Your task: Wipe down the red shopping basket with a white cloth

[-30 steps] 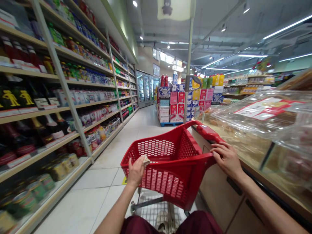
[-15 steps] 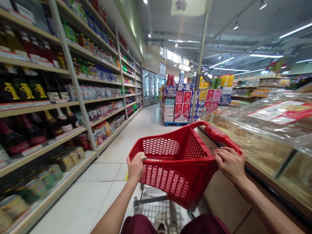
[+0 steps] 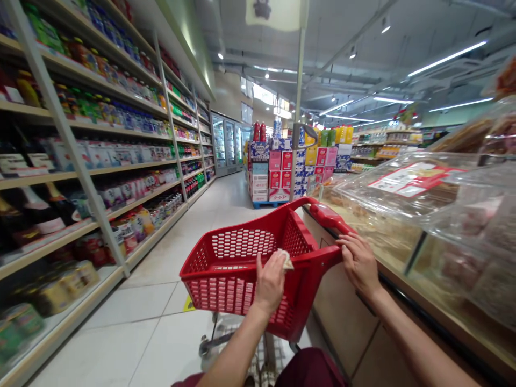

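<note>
A red plastic shopping cart point(image 3: 245, 242) with an empty, perforated basket stands in front of me, turned sideways. My left hand point(image 3: 269, 282) is closed on a small whitish cloth point(image 3: 287, 262), pressed at the basket's near top rim, close to the handle end. Part of the cloth is hidden under the fingers. My right hand point(image 3: 358, 263) has its bent fingers over the near end of the cart's red handle point(image 3: 328, 217), steadying it; the thumb side is partly hidden.
Shelves of drinks point(image 3: 137, 177) line the left side. Ahead, stacked boxes point(image 3: 278, 172) stand on a blue pallet point(image 3: 270, 204) beside a pole point(image 3: 298, 97). A display counter with clear plastic lids point(image 3: 387, 215) runs close along the right. Pale floor tiles point(image 3: 121, 322) lie left of the cart.
My left hand with the cloth has slid along the near rim from the basket's front end toward the handle. My right hand stays at the handle's end. The view has shifted rightward.
</note>
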`<state>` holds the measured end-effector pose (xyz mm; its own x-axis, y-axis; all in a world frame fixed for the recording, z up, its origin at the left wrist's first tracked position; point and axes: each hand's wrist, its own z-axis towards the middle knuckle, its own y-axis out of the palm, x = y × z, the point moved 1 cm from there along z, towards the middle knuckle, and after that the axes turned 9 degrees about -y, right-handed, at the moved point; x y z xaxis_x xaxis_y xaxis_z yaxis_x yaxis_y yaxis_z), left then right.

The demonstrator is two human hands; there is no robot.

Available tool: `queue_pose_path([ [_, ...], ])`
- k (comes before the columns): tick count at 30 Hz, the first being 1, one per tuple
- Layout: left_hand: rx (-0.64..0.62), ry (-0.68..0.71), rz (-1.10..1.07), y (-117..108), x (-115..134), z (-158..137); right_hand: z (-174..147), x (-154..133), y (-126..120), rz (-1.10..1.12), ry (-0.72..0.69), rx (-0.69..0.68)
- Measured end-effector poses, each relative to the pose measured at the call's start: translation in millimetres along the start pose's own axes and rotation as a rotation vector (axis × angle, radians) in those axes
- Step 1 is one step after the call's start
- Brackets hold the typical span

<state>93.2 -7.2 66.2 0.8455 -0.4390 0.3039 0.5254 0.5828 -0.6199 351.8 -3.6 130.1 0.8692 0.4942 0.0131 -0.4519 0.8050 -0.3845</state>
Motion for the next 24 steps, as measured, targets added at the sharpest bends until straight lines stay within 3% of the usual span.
queue_pose_path([
  [2, -0.013, 0.011, 0.002, -0.2, 2.2, 3.3, -0.1, 1.5, -2.0, -0.015, -0.024, -0.032],
  [6, 0.139, -0.311, 0.124, -10.6, -33.1, -3.9, 0.1, -0.5, -2.2, 0.062, -0.011, 0.015],
  [7, 0.152, -0.322, 0.116, -8.8, -32.0, -3.6, 0.3, -1.6, -1.4, 0.086, 0.004, 0.029],
  [12, 0.060, 0.042, -0.057, 20.1, 46.1, 22.3, -0.5, 0.3, -2.4, 0.082, 0.062, -0.006],
  [14, 0.043, 0.126, -0.069, 22.7, 59.4, 27.5, -2.0, 5.2, -6.0, 0.066, 0.088, -0.014],
  [16, 0.046, 0.091, -0.037, 17.5, 46.8, 23.8, -3.7, 10.2, -9.7, 0.070, 0.142, 0.035],
  [18, 0.105, -0.071, 0.023, 10.4, 26.4, 18.3, -5.2, 13.2, -11.5, 0.088, 0.180, 0.088],
  [20, 0.125, -0.132, 0.031, 9.6, 24.8, 19.5, -6.2, 14.4, -10.8, 0.100, 0.187, 0.108],
  [24, 0.041, 0.147, -0.072, 29.2, 91.0, 47.7, -8.3, 19.8, -8.8, 0.077, 0.182, 0.085],
])
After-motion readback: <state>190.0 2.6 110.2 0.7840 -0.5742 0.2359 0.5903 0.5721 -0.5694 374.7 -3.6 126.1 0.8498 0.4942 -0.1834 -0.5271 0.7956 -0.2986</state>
